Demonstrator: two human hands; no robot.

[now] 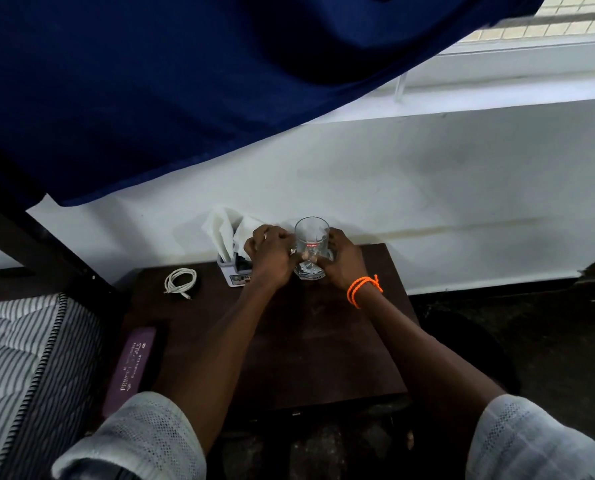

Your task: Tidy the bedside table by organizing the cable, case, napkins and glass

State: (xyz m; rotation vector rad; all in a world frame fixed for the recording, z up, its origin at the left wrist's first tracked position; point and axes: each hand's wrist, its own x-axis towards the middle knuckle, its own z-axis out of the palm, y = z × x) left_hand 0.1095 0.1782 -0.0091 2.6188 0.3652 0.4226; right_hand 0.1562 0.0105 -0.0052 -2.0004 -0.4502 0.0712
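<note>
- The glass (312, 245) stands upright at the back of the dark counter (289, 341), close to the wall, and serves as the landmark here.
- The left hand (271, 256) curls round the glass's left side and the right hand (341, 259) round its right side; both are clamped on it near the base, probably to steady it while settling it in place.
- Just left of the glass, touching the left hand, a white holder (232, 271) keeps the napkins (226, 230) standing upright, so they stay gathered.
- Further left of the glass lies the white cable (181, 280), wound into a loose coil, apparently already tidied.
- Well to the glass's near left, along the counter's edge beside the bed (22, 358), lies the purple case (129, 368), flat and parallel to that edge.
</note>
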